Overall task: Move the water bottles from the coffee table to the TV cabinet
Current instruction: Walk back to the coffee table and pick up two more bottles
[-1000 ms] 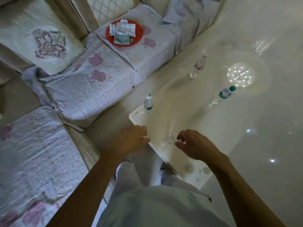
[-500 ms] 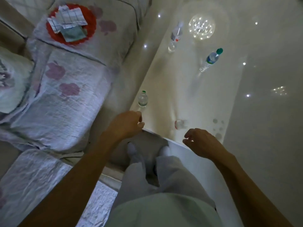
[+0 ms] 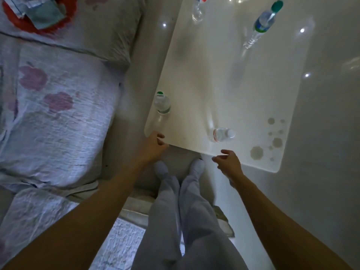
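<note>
Several clear water bottles stand on the glossy white coffee table (image 3: pixel 224 90). A green-capped bottle (image 3: pixel 162 102) is near the table's left edge. A white-capped bottle with a red label (image 3: pixel 221 134) stands close to the near edge. A taller bottle with a green cap and blue label (image 3: pixel 265 21) is at the far right, and another bottle (image 3: pixel 197 10) is cut off by the top of the view. My left hand (image 3: pixel 153 147) hovers at the table's near left corner, fingers loosely curled and empty. My right hand (image 3: pixel 228 162) is just below the red-label bottle, fingers apart, holding nothing.
A sofa with a white floral cover (image 3: pixel 54 117) runs along the left, leaving a narrow floor gap beside the table. A red tray with folded cloths (image 3: pixel 37 16) lies on it at top left. My legs and socked feet (image 3: pixel 179 176) stand at the table's near edge. Shiny floor lies to the right.
The view has tilted further down and closer to the table. Both hands stay empty near the table's front edge; my right hand sits nearer the red-label bottle.
</note>
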Tool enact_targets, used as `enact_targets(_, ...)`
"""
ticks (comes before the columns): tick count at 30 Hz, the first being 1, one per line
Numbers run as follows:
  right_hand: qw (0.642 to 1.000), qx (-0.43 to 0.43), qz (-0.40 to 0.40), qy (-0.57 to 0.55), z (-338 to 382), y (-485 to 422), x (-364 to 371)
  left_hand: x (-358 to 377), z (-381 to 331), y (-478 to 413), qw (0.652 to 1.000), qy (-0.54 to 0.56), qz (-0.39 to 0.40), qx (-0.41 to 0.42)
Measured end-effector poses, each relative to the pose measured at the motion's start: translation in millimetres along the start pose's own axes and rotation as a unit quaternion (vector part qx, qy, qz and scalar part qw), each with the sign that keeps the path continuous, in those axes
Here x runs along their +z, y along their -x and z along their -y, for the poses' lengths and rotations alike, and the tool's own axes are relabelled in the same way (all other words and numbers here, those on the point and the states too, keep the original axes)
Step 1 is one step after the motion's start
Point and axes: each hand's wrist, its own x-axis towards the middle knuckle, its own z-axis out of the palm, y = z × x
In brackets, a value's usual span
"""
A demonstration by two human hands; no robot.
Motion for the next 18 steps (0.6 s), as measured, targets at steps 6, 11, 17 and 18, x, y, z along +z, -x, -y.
enact_targets(6, 0.992, 0.007, -0.073, -0.099, -16, -61, 12, 4, 18, -58, 0.982, 0.169, -0.069, -0.046)
enact_targets(11, 0.982, -0.058, -0.11, -0.141, -19, -100, 23, -2, 26, -114, 0.986, 0.142, -0.089, 0.021)
enact_targets(17, 0.967, -0.088, -0.172, -0.167, -27, -126, 41, -11, 20, -167, 0.978, 0.116, -0.103, 0.139)
enact_targets(18, 0.965, -0.091, -0.179, -0.171, -27, -130, 42, -9, 18, -172, 0.977, 0.11, -0.104, 0.149)
